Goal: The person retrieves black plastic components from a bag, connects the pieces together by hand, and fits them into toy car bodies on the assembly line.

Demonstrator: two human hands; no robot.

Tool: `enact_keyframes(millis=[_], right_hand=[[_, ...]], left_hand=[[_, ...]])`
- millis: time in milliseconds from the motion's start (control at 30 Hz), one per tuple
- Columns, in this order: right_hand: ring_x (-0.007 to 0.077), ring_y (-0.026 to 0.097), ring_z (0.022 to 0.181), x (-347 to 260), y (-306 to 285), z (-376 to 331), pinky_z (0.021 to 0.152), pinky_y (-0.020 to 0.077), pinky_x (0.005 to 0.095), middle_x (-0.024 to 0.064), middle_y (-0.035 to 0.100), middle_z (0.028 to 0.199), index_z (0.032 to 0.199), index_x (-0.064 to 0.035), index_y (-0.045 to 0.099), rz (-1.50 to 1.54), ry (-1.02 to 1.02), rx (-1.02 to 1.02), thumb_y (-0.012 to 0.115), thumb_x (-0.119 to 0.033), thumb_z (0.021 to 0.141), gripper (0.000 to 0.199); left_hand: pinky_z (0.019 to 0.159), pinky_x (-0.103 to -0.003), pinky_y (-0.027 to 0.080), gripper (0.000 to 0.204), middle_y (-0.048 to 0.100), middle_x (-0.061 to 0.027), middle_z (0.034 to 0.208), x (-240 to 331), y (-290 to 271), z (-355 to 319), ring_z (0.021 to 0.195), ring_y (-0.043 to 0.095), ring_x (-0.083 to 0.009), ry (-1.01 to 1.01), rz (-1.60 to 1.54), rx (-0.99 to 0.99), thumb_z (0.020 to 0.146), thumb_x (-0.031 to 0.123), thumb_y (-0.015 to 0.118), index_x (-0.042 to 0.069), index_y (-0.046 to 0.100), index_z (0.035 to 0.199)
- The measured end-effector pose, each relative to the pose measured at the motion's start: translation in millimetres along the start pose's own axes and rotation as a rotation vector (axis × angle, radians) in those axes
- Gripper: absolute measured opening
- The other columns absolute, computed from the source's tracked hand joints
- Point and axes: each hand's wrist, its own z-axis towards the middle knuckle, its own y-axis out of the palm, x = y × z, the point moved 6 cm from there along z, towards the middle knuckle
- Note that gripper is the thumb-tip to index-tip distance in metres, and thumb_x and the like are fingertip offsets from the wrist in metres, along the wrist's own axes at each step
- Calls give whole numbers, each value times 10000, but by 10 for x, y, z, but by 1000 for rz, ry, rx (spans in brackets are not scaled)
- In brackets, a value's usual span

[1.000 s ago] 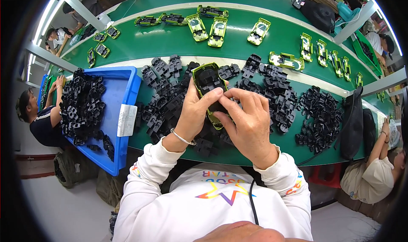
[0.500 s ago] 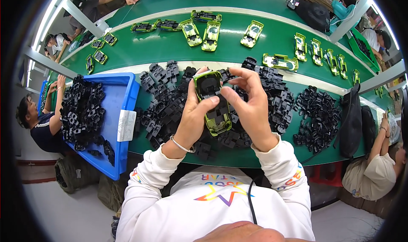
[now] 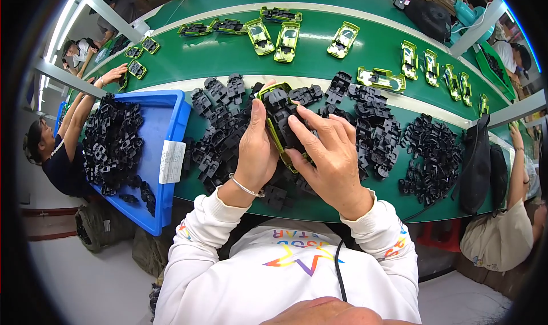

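Note:
A yellow-green toy car body, its hollow underside turned up, rests tilted in my left hand, whose palm and fingers wrap its left side. Inside it sits a black plastic insert. My right hand bears on the insert's right side, with thumb and fingertips against it. Part of the body's right edge is hidden behind those fingers. Beneath and around both hands lies a heap of loose black plastic parts on the green table.
To the left stands a blue bin with more black parts. A pile of smaller black pieces lies right, beside a black bag. Several green car bodies lie on the green belt. A co-worker's hand reaches there at left.
My right hand has come down over the insert, its fingers now pressed against it. The car body has tilted. At left, a co-worker's arm has stretched out to the belt.

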Motion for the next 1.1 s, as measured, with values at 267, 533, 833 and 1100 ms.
enact_keyframes(millis=[267,533,833,1100], right_hand=[[277,566,1003,-11,-30,22,944,391,431,108,587,1254,1207,-48,615,85,17,28,771,-116,726,510],[277,556,975,-56,20,7,903,399,410,111,572,1261,1213,-42,612,77,40,-13,763,-111,737,504],[231,557,911,-66,-41,-30,831,424,357,100,586,1298,1220,-76,643,104,68,110,793,-81,696,545],[260,539,912,-66,-15,41,811,430,376,120,572,1238,1238,-47,615,130,161,1,767,-70,736,525]], left_hand=[[1016,-352,451,532,553,-103,1245,25,2,1,1148,558,-186,27,10,-19,1061,443,215,114,317,1466],[989,-361,477,536,558,-113,1242,21,-46,3,1130,574,-201,38,36,26,1061,443,212,96,342,1448],[962,-348,495,540,575,-106,1191,60,63,7,1080,588,-185,95,39,-9,1053,468,229,109,353,1437],[956,-354,499,524,573,-104,1179,13,-14,18,1068,590,-188,79,77,27,1058,452,234,108,353,1435]])
